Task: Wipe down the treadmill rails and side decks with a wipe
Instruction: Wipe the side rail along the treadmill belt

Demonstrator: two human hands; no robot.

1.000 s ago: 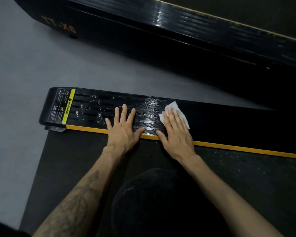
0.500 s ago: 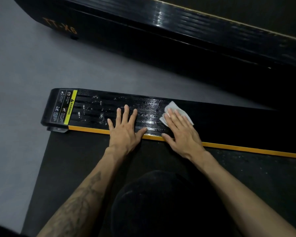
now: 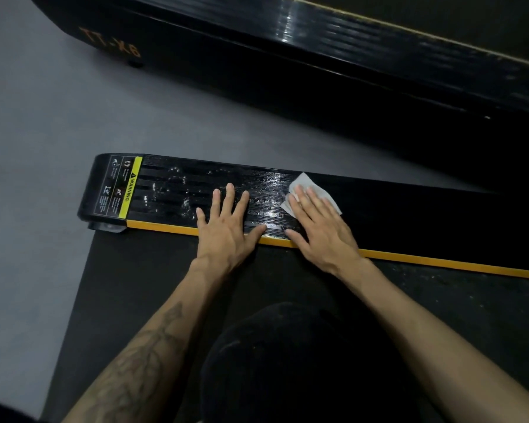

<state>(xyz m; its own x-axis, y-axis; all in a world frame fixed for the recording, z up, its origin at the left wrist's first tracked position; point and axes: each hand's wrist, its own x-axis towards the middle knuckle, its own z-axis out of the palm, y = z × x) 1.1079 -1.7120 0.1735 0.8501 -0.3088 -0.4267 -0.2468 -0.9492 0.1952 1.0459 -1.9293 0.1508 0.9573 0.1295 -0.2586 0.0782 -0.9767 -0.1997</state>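
A black ribbed side deck [image 3: 177,190] of a treadmill runs left to right, edged with a yellow stripe [image 3: 440,262]; its left part glistens wet. My left hand [image 3: 226,227] lies flat on the deck with fingers spread. To its right, my right hand [image 3: 321,227] presses a white wipe [image 3: 301,181] flat onto the deck with straight fingers. Most of the wipe is hidden under those fingers.
A yellow-and-black warning label [image 3: 119,190] marks the deck's left end. The black running belt [image 3: 141,285] lies below the stripe, with my dark-clad knee [image 3: 303,361] over it. A second black treadmill [image 3: 318,65] sits across the grey floor [image 3: 43,117].
My right hand has slid the wipe a little to the right along the deck, leaving a wet sheen behind it. My left hand has stayed flat in place.
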